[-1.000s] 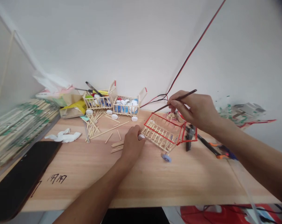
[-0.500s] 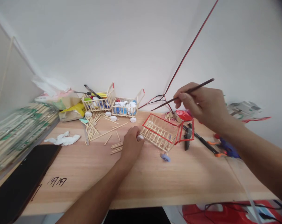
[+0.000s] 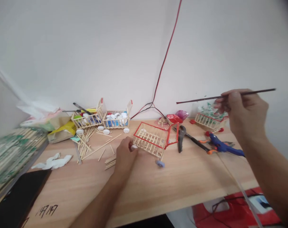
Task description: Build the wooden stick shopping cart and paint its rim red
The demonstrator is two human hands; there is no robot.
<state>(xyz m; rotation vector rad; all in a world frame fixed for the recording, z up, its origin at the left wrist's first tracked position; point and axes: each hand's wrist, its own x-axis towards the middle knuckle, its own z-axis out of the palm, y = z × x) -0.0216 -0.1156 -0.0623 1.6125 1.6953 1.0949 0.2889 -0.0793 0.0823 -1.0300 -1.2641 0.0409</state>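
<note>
My left hand [image 3: 125, 155] pinches a white wheel [image 3: 134, 147] at the near left corner of a small stick-built cart [image 3: 150, 139]. Red paint covers the cart's top rim and its handle frame; the slatted sides and floor are bare wood. A bluish wheel [image 3: 160, 163] sticks out at its front. Raised to the right, my right hand [image 3: 245, 109] grips a thin dark paintbrush [image 3: 206, 100], held nearly level with its reddish tip pointing left. The brush is apart from the cart. A red paint container [image 3: 174, 118] sits behind the cart by the wall.
Two carts with bottle caps [image 3: 116, 119] stand at the back left, near loose sticks [image 3: 87, 139]. Black pliers [image 3: 181, 136], a blue clamp [image 3: 223, 146] and another cart with red wheels [image 3: 209, 122] are on the right. A dark phone-like slab [image 3: 22, 196] lies front left.
My right hand has moved right with the brush, away from above the cart, and the brush is now nearly level. The view has turned right. My left hand stays on the cart's wheel.
</note>
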